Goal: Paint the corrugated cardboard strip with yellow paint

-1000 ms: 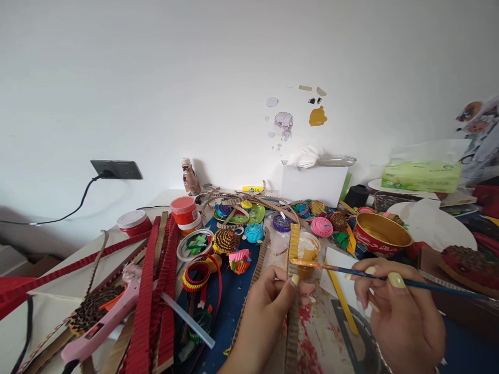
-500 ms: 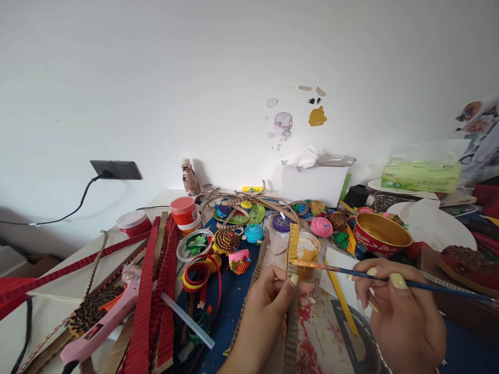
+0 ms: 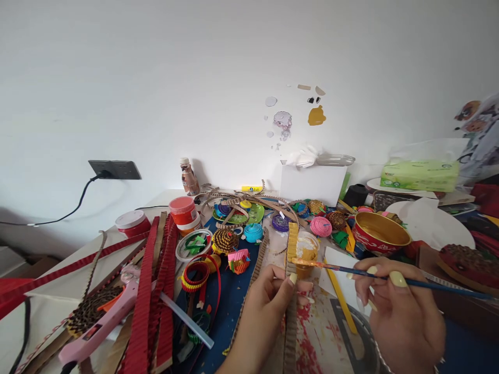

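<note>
Between thumb and fingers, my left hand (image 3: 268,306) pinches a strip of corrugated cardboard (image 3: 290,327) standing lengthwise in front of me. Its far end is painted yellow; the near part is bare brown. My right hand (image 3: 403,306) is closed round a blue-handled paintbrush (image 3: 366,272), held nearly level. The brush tip, coated in yellow-orange paint, touches the strip just beyond my left thumb. Right behind the brush stands a small tub of ochre-yellow paint (image 3: 307,252), its rim smeared. A yellow stick (image 3: 340,296) lies between tub and right hand.
Red corrugated strips (image 3: 141,301) and a pink hot glue gun (image 3: 99,324) with a glue stick lie at left. Paint jars (image 3: 183,212) stand behind them. Several coiled paper pieces (image 3: 254,232) spread across the middle. A red-and-gold bowl (image 3: 380,236) sits at right.
The brush tip has shifted very slightly along the strip's edge, with both grips unchanged. The whole view has drifted a few pixels left.
</note>
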The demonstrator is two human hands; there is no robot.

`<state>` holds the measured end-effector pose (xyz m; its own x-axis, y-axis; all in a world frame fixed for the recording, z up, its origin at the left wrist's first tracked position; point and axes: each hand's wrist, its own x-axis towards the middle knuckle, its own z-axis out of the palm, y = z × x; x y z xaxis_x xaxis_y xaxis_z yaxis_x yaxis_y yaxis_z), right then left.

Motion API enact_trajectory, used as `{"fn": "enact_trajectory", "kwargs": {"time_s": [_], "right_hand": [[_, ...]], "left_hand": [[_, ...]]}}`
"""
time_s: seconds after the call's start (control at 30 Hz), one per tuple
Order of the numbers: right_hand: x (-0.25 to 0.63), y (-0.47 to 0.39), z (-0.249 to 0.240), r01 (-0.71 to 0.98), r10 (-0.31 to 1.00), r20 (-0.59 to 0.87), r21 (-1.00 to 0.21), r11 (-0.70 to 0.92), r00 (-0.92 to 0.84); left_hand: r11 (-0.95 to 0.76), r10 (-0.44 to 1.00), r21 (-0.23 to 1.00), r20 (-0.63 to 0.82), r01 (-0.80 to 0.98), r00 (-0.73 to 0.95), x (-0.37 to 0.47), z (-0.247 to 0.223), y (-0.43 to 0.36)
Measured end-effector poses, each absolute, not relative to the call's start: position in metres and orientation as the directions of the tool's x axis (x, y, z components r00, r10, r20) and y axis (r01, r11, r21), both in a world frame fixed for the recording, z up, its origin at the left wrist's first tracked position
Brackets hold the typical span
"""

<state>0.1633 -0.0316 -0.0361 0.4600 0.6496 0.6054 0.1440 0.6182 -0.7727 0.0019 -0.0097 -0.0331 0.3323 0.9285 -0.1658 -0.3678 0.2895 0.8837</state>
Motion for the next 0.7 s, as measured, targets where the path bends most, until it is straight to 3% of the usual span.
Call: {"fn": "enact_trajectory", "kwargs": {"time_s": [0.13, 0.37, 0.7], "right_hand": [[0.165, -0.032, -0.04, 0.173, 0.664, 0.618, -0.773, 0.61, 0.421], [0.162, -0.03, -0.035, 0.124, 0.602, 0.575, -0.772, 0.623, 0.555], [0.16, -0.029, -0.029, 0.087, 0.608, 0.515, -0.801, 0.592, 0.604]], "left_hand": [[0.28, 0.929, 0.885, -0.153, -0.371, 0.338, 0.002, -0.034, -0.01], [0.28, 0.933, 0.892, -0.166, -0.355, 0.32, 0.0, -0.037, -0.009], [0.214, 0.961, 0.945, -0.157, -0.247, 0.229, 0.002, -0.031, -0.012]]}}
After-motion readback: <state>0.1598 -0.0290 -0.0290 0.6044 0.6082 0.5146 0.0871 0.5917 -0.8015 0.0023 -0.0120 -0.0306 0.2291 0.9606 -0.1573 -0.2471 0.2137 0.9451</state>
